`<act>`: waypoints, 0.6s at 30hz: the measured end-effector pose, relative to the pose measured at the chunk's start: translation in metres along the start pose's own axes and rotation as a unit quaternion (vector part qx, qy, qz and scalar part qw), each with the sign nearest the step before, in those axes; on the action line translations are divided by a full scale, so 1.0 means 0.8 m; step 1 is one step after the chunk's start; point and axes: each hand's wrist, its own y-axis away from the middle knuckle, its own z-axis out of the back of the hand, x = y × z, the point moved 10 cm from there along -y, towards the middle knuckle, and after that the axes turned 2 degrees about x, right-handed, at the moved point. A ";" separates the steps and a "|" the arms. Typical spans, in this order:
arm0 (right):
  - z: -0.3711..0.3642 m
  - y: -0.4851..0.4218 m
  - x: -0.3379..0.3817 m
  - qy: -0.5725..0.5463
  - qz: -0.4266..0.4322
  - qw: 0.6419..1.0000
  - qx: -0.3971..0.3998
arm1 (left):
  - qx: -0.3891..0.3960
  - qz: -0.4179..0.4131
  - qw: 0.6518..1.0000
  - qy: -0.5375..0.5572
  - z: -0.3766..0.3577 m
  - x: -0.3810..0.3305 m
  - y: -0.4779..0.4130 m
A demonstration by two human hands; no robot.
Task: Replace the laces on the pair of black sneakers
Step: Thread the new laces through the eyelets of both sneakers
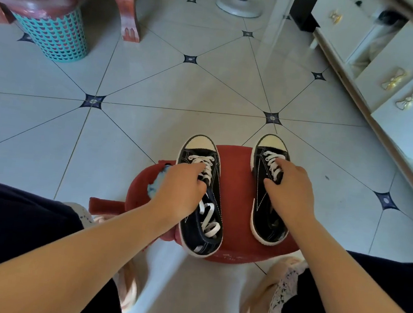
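Observation:
Two black sneakers with white toe caps and white laces stand side by side on a red stool (233, 237), toes pointing away from me. My left hand (181, 188) lies over the left sneaker (200, 221), fingers curled onto its laces near the tongue. Loose white lace ends (209, 219) trail inside that shoe. My right hand (291, 189) covers the right sneaker (264, 172), fingers on its laces and thumb along the inner side. Whether either hand pinches a lace is hidden.
Red cloth (105, 204) with a blue patch (156, 186) drapes off the stool's left. A teal basket (56, 33) with a pink liner sits under a wooden table (128, 10) far left. A white cabinet (396, 81) runs along the right. A fan base (239, 4) stands far ahead.

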 end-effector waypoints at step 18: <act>-0.007 0.039 0.008 -0.170 0.024 0.985 -0.018 | -0.024 0.010 0.991 0.131 -0.016 -0.017 -0.018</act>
